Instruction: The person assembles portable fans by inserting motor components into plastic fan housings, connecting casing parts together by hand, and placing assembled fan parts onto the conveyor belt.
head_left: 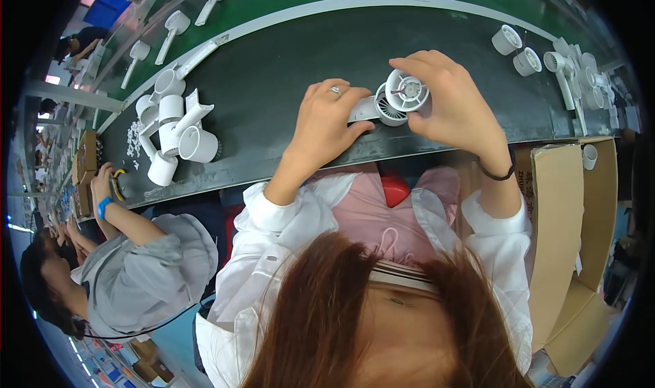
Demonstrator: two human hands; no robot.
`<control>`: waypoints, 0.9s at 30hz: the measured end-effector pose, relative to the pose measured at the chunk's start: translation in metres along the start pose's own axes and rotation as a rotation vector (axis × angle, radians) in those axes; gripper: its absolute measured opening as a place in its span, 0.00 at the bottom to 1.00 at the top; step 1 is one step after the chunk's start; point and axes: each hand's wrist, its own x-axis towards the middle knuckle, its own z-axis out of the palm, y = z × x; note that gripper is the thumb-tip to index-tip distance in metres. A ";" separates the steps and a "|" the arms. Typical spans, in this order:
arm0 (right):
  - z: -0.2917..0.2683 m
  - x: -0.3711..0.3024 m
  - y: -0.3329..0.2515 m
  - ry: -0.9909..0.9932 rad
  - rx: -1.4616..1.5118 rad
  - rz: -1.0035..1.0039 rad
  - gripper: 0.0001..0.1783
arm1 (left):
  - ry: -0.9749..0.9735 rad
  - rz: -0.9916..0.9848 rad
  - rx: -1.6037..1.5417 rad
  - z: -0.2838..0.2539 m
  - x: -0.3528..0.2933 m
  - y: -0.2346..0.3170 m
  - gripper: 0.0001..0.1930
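My left hand [326, 121] is closed on the handle of a white handheld fan body [363, 110], which lies on the dark bench with its round ringed head [390, 115] to the right. Between thumb and fingers, my right hand [454, 101] grips a white cylindrical fan part [407, 91] with a spoked face and some reddish wire at its middle. This part is tilted and overlaps the top of the ringed head; whether the two touch cannot be made out.
White fan housings [170, 118] are piled at the left beside small white pieces [134, 137]. Two white cylinders [507, 40] and more fan parts [587, 74] stand at the right. An open cardboard box [556, 231] is by my right arm. A co-worker [147, 272] sits at left.
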 end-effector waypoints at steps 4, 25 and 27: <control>-0.007 0.013 -0.003 -0.133 -0.060 0.024 0.29 | 0.037 -0.082 -0.077 0.011 -0.004 -0.001 0.19; -0.012 0.042 -0.005 -0.479 -0.062 0.222 0.28 | 0.141 -0.160 -0.131 0.037 -0.008 0.024 0.10; -0.013 0.044 -0.001 -0.547 -0.001 0.182 0.28 | 0.183 -0.168 -0.120 0.040 -0.008 0.025 0.07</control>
